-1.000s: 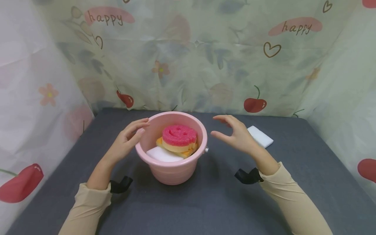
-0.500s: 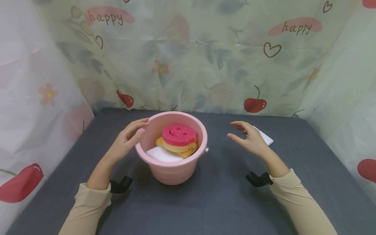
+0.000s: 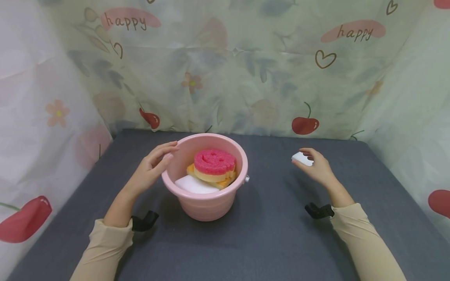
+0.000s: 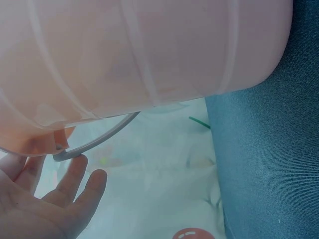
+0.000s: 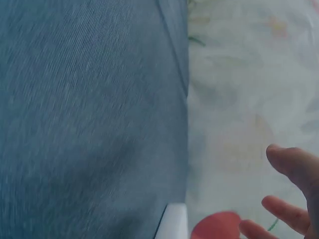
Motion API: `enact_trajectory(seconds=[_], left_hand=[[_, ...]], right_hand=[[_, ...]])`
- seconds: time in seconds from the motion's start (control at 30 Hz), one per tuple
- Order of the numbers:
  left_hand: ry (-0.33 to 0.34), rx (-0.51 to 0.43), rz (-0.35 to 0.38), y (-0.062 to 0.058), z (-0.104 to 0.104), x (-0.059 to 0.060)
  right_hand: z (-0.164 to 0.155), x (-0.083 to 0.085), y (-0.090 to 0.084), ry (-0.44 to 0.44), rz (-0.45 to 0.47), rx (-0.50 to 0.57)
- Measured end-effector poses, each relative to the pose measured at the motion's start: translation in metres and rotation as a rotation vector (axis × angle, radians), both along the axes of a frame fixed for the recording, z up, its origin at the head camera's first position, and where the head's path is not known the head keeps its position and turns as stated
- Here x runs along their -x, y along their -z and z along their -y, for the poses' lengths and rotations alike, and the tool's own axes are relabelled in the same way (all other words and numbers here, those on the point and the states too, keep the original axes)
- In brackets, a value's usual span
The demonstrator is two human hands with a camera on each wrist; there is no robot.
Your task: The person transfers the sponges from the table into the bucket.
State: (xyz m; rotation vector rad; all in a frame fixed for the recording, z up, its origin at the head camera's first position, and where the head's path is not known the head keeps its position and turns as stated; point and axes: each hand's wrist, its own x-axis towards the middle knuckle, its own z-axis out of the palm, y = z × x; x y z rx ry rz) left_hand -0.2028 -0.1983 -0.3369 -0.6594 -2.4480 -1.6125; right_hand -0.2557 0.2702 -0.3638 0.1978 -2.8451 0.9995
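Observation:
A pink bucket [image 3: 207,207] stands left of centre in the head view. Inside it lie a round pink smiley-face sponge [image 3: 213,162], a yellow-orange sponge [image 3: 225,184] beneath that, and a white sponge block [image 3: 196,185]. My left hand [image 3: 149,169] is at the bucket's left rim, fingers loosely bent; in the left wrist view its fingertips lie beside the handle's hinge, and contact is hard to tell. Over on the right, my right hand [image 3: 316,168] hovers by another white sponge block [image 3: 301,158]. The right wrist view shows this block [image 5: 173,224] on the table, apart from the spread fingers [image 5: 286,162].
A dark cloth covers the table [image 3: 242,249]. Printed curtains [image 3: 239,70] hang behind it and at both sides. The bucket's grey handle [image 4: 102,138] curves down on its far side. Each wrist wears a black camera mount [image 3: 319,210].
My right hand has moved right, away from the bucket and over to the loose white sponge block. The left hand and bucket have stayed in place.

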Motion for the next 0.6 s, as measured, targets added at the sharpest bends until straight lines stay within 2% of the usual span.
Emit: enact_trajectory(seconds=[0.23, 0.6], left_hand=[[0.004, -0.001, 0.009, 0.000, 0.000, 0.000], [0.003, -0.002, 0.016, 0.000, 0.000, -0.001]], right_hand=[[-0.017, 0.006, 0.010, 0.086, 0.015, -0.024], [-0.038, 0.012, 0.023, 0.159, 0.132, -0.062]])
